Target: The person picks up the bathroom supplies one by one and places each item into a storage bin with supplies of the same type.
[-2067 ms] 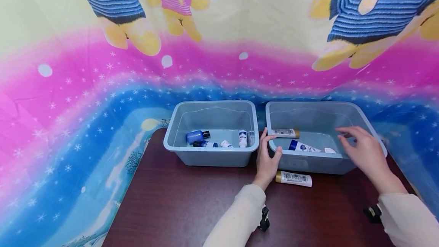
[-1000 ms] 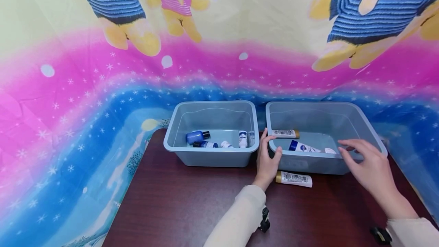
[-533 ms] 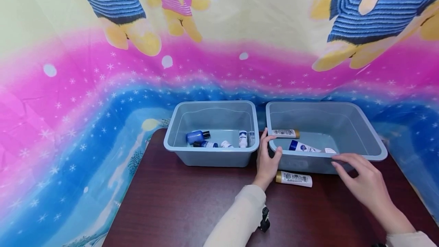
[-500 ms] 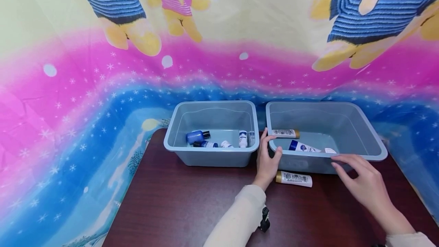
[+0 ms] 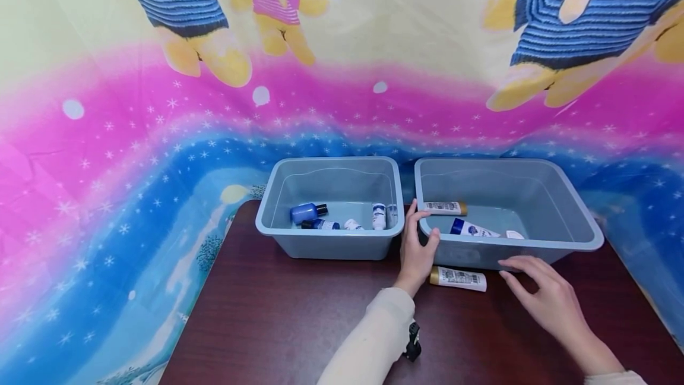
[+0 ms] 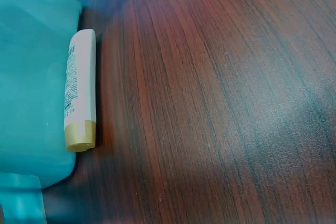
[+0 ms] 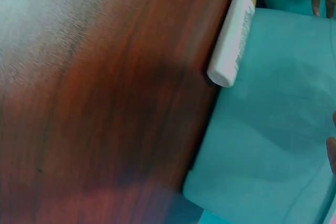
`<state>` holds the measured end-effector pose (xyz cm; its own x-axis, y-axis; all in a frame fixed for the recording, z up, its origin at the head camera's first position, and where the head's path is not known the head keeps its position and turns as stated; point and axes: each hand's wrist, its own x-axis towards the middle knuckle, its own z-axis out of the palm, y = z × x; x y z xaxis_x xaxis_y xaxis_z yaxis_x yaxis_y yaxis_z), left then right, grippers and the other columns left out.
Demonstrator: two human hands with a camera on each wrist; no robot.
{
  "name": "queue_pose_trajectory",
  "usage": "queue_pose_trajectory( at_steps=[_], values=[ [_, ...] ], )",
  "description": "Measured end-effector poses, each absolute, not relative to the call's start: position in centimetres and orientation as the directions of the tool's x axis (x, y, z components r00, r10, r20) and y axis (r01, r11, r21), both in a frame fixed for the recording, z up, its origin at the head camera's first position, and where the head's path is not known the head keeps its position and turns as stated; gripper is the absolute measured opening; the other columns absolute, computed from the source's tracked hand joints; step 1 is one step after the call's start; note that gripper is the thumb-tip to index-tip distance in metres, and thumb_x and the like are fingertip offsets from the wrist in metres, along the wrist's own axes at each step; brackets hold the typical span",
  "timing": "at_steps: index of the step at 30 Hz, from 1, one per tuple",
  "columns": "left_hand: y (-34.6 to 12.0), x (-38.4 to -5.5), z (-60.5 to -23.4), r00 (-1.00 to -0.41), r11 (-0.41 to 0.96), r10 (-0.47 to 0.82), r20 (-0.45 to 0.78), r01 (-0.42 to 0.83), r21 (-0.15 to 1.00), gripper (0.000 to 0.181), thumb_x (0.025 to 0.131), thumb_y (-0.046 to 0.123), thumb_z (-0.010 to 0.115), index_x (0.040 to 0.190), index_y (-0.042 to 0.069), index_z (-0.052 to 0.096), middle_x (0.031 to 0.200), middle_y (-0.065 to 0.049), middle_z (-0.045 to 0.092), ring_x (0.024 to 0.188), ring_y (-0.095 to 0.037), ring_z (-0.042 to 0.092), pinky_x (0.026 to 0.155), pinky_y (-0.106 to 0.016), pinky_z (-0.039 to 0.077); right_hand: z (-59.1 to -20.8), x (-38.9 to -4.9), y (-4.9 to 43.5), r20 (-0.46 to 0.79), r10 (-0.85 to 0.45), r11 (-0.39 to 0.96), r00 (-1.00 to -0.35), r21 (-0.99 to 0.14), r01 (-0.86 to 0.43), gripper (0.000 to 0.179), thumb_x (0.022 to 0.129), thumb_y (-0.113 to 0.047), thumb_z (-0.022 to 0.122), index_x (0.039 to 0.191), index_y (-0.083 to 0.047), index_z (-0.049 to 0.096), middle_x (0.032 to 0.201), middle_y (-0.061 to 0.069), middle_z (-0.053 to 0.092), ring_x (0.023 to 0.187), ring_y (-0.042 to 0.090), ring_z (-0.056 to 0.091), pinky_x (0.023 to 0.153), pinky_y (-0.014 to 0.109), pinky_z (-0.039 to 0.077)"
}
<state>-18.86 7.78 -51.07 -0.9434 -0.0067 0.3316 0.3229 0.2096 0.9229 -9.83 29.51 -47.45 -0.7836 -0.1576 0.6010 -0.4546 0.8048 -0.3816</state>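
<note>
A white tube with a gold cap (image 5: 458, 278) lies on the table along the front of the right grey-blue bin (image 5: 513, 254). It also shows as a tube (image 6: 81, 90) in the left wrist view and a tube (image 7: 232, 38) in the right. My right hand (image 5: 545, 296) hovers to the right of the tube, thumb and index finger apart with nothing between them. My left hand (image 5: 415, 254) stays at the bin's front left corner, thumb and fingers spread at the rim. Inside that bin lie a gold-capped tube (image 5: 445, 208), a blue-capped tube (image 5: 475, 229) and a small white item (image 5: 514, 234).
A second grey-blue bin (image 5: 328, 246) stands to the left, holding a blue bottle (image 5: 303, 213), a dark blue bottle (image 5: 322, 224), a white bottle (image 5: 379, 217) and other small items. Both bins sit at the back of the dark wood table (image 5: 299, 314), against a printed cloth (image 5: 331, 100).
My right hand has come out from over the right bin, down past its front rim and leftward toward the tube on the table. The left hand has kept its place.
</note>
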Motion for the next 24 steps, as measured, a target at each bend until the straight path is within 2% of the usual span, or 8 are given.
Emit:
queue_pose_trajectory(
  at_steps=[9, 16, 24],
  values=[
    [7.8, -18.9, -51.2, -0.944, 0.208, -0.009, 0.329, 0.320, 0.924, 0.035, 0.091, 0.030, 0.051, 0.124, 0.038, 0.042, 0.153, 0.011, 0.017, 0.137, -0.008, 0.020, 0.102, -0.046, 0.031, -49.9, -9.8, 28.9, 0.581, -0.158, 0.784, -0.798, -0.418, -0.459, 0.039, 0.066, -0.002, 0.079, 0.099, -0.021, 0.070, 0.096, -0.007, 0.063, 0.093, 0.002, 0.052, 0.083, 0.005, 0.029],
    [7.8, -18.7, -50.9, -0.952, 0.202, -0.014, 0.307, 0.298, 0.933, 0.034, 0.091, 0.031, 0.051, 0.123, 0.039, 0.042, 0.151, 0.019, 0.016, 0.137, -0.007, 0.020, 0.103, -0.046, 0.030, -51.7, -9.9, 28.7, 0.547, -0.148, 0.793, -0.824, -0.432, -0.429, 0.036, 0.067, -0.004, 0.079, 0.098, -0.020, 0.070, 0.095, -0.009, 0.062, 0.090, 0.002, 0.052, 0.080, 0.008, 0.031],
    [7.8, -18.6, -50.8, -0.954, 0.196, -0.016, 0.300, 0.291, 0.937, 0.034, 0.091, 0.031, 0.051, 0.123, 0.039, 0.042, 0.152, 0.014, 0.018, 0.137, -0.007, 0.020, 0.103, -0.047, 0.030, -53.1, -10.1, 28.5, 0.534, -0.130, 0.797, -0.836, -0.446, -0.408, 0.033, 0.068, -0.005, 0.079, 0.098, -0.019, 0.070, 0.096, -0.011, 0.062, 0.090, 0.003, 0.052, 0.078, 0.011, 0.033]
  ],
)
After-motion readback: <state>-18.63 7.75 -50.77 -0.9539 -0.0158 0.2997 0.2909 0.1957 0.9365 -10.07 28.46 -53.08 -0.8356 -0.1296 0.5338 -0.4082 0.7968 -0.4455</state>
